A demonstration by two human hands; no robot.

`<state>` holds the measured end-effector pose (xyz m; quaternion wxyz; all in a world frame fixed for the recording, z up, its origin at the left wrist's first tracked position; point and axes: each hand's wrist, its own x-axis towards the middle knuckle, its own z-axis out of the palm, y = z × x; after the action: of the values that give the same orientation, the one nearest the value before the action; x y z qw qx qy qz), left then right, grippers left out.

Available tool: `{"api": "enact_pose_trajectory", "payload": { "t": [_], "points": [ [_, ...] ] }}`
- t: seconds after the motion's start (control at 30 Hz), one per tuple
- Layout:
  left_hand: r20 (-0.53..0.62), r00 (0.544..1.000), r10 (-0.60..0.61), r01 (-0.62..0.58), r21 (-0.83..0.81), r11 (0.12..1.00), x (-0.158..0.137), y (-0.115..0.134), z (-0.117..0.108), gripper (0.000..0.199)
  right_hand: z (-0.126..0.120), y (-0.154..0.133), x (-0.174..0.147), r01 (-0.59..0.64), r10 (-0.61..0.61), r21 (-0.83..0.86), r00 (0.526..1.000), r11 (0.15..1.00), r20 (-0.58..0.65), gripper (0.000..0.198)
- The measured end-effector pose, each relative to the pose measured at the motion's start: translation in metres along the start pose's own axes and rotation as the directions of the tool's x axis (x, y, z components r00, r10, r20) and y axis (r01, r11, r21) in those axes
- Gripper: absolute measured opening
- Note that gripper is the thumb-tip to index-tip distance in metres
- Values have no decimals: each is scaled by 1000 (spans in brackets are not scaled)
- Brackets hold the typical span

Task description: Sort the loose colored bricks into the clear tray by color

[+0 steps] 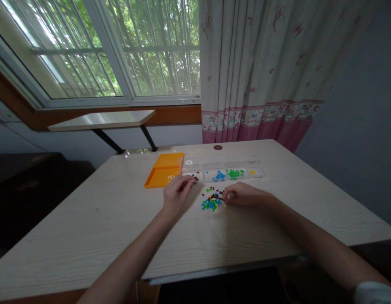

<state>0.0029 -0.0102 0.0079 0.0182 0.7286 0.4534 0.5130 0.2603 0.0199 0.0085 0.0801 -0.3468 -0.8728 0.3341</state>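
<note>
A mixed pile of tiny blue, green, brown and yellow pieces (212,204) lies loose on the table. At its right edge my right hand (244,194) is closed in a pinch, fingertips down beside brown pieces; what they hold is hidden. My left hand (176,193) pinches small brown pieces (196,179) over the left compartment of a clear plastic box (262,172). Blue pieces (219,175) fill part of one compartment, green pieces (235,173) the one beside it. A yellow piece (253,172) sits in the rightmost compartment.
An orange tray (166,160) with a few pale pieces in it stands left of the clear box, partly behind my left hand. The wooden table (103,228) has a round hole (218,147) at the back. A raised shelf (103,119) stands at the back left, below the window.
</note>
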Motion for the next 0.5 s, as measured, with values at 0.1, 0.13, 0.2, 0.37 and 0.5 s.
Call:
{"api": "enact_pose_trajectory", "payload": {
  "t": [0.1, 0.13, 0.2, 0.37, 0.5],
  "points": [
    [31, 999, -37, 35, 43, 998, 2, -12, 1, 15, 1, 3, 1, 10, -10, -13, 1000, 1000, -12, 13],
    [33, 998, -54, 52, 71, 996, 3, -17, 2, 16, 1, 3, 1, 9, -9, -21, 1000, 1000, -20, 13],
    [23, 994, -110, 105, 151, 983, 5, -29, 3, 18, 1, 4, 1, -2, 1, -34, 999, 999, -45, 16],
    [-23, 959, -283, 275, 324, 905, 5, -52, 4, 23, 4, 6, 3, -12, 14, 20, 995, 1000, -103, 24],
    [7, 957, -291, 270, 354, 896, 4, -54, 4, 26, 8, 7, 7, 53, -34, 111, 985, 992, -172, 25]
  ]
}}
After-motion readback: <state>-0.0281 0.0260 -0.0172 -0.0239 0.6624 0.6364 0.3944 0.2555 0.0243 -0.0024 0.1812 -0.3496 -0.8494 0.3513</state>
